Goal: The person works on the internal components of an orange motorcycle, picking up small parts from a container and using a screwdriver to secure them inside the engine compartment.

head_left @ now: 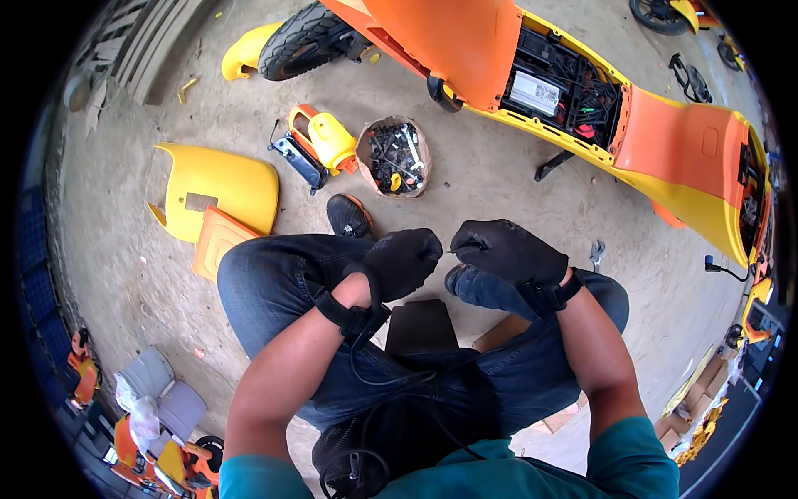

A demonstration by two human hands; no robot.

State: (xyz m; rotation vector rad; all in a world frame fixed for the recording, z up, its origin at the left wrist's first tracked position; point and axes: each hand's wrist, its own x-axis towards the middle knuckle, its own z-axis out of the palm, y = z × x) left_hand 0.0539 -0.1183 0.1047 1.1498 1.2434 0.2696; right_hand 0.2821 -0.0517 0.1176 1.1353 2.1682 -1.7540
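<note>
Black gloves cover both of my hands, which are held close together above my lap with a small gap between them. My left hand (405, 262) is curled closed, and whatever its fingers might hold is hidden. My right hand (517, 254) is closed in a pinch. A tiny thin dark tip pokes out of it toward the left hand, too small to name. Beyond my shoe stands a paper bag (362, 172) with its top open, filled with mixed screws and small dark parts. A metal wrench (597, 254) lies on the floor to the right of my right hand.
An orange and yellow scooter (465, 41) with its wiring compartment uncovered stretches across the far right. On the floor at left lie a yellow body panel (237, 187) and an orange panel (220, 241). A yellow lamp-like part (331, 140) and a black box-shaped part (299, 160) lie beside the bag.
</note>
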